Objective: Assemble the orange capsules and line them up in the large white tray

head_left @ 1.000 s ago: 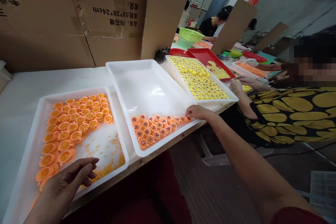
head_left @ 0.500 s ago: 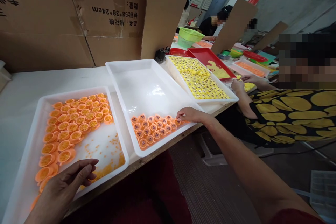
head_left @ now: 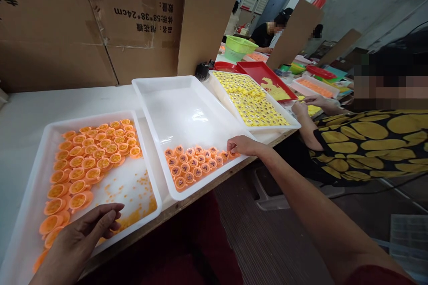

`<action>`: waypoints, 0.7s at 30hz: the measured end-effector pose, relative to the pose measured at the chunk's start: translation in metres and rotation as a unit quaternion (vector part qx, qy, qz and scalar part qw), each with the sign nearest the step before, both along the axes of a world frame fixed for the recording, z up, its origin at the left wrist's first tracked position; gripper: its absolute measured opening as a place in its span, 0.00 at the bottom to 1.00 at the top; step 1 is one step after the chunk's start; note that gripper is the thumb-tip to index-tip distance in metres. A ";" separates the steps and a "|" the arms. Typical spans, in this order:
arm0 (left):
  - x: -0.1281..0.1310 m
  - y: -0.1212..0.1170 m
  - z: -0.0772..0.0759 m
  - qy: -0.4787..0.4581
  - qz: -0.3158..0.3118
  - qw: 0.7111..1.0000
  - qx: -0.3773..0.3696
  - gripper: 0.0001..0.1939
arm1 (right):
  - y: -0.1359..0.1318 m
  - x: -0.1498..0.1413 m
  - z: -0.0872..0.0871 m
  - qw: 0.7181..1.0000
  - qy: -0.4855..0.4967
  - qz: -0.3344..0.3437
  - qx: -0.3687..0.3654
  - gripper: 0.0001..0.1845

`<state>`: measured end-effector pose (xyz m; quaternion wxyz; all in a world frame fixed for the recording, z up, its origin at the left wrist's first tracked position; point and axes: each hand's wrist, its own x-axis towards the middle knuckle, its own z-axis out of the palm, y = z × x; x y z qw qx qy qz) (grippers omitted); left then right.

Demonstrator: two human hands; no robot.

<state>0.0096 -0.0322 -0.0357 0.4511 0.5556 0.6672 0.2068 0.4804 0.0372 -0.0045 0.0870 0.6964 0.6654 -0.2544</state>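
My left hand (head_left: pixel 83 231) lies on the near rim of the left white tray (head_left: pixel 36 178), fingers loosely stretched and apart, holding nothing. That tray holds several orange cups (head_left: pixel 93 151) with yellow filling and loose yellow crumbs. My right hand (head_left: pixel 242 144) reaches to the near right corner of the middle white tray (head_left: pixel 187 111). Its fingers are pinched at the end of the rows of small orange capped pieces (head_left: pixel 195 164). What the fingers hold is hidden.
A third white tray (head_left: pixel 250 100) of yellow pieces sits to the right. A person in a black and yellow top (head_left: pixel 368 142) works beside it. Cardboard boxes (head_left: pixel 100 22) stand behind the white table. Red trays (head_left: pixel 264 75) and a green basket (head_left: pixel 239 46) are farther back.
My right hand moved left from the tray's right rim to the end of the rows of orange pieces. My left hand stayed on the left tray's rim.
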 end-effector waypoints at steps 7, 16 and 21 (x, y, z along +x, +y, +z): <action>0.002 -0.001 0.001 -0.009 0.005 1.000 -0.006 0.28 | 0.000 -0.008 0.000 0.999 0.010 0.011 0.031 0.11; -0.002 0.004 0.001 -0.017 -0.006 1.000 -0.008 0.28 | 0.000 -0.018 -0.003 0.999 0.010 0.035 0.022 0.09; -0.007 0.009 -0.001 -0.039 -0.028 0.998 -0.029 0.27 | -0.002 -0.018 -0.003 0.999 -0.010 0.032 0.026 0.11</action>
